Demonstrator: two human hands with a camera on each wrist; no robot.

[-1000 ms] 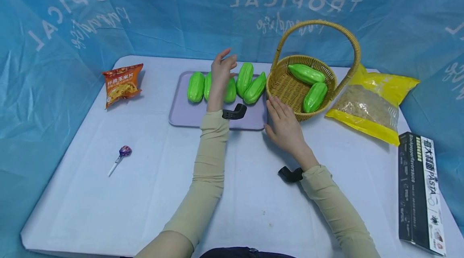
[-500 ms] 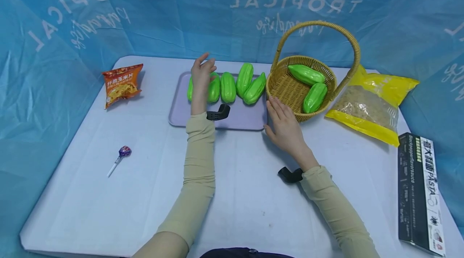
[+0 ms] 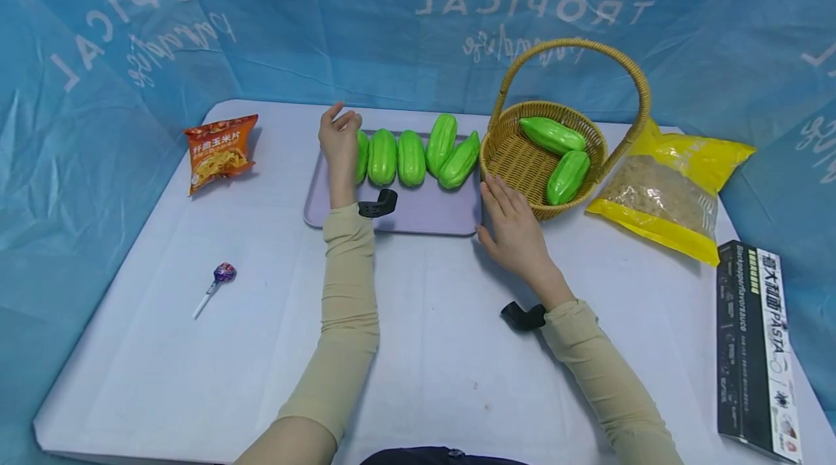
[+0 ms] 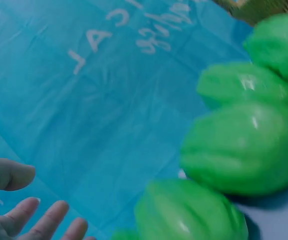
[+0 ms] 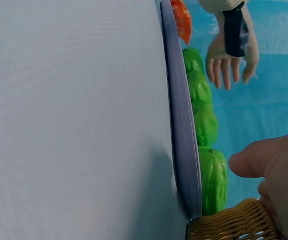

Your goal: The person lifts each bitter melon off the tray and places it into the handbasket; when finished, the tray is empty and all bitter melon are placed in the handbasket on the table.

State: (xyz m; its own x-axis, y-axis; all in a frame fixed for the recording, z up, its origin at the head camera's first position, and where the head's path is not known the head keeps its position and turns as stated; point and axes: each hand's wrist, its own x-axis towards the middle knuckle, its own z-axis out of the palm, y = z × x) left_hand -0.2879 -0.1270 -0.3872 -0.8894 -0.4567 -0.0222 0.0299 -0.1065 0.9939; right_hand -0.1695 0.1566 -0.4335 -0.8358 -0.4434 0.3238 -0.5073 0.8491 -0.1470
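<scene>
My left hand point(image 3: 339, 142) hovers above the left end of a lilac tray point(image 3: 427, 215), fingers loosely spread and holding nothing. Beneath it the leftmost green ribbed gourd point(image 3: 362, 160) is partly covered. Several more shiny gourds stand in a row to its right, among them a middle gourd point(image 3: 411, 158) and a slanted gourd point(image 3: 459, 160) at the right end. In the left wrist view, the thumb and fingertips point(image 4: 54, 215) are apart from the nearest gourd point(image 4: 188, 210). My right hand point(image 3: 519, 236) rests with straight fingers against the rim of a wicker basket point(image 3: 512, 160), which contains two gourds point(image 3: 567, 175).
An orange snack bag point(image 3: 222, 153) lies at the back left, with a lollipop point(image 3: 217, 285) nearer. Right of the basket is a yellow packet point(image 3: 673, 189). A black-and-white pasta box point(image 3: 757, 349) lies along the right edge. Blue curtain point(image 3: 366, 30) surrounds the white table point(image 3: 451, 349).
My left hand has moved left along the row of gourds, from the middle of the tray to its left end, uncovering the middle ones. The right hand has stayed at the basket.
</scene>
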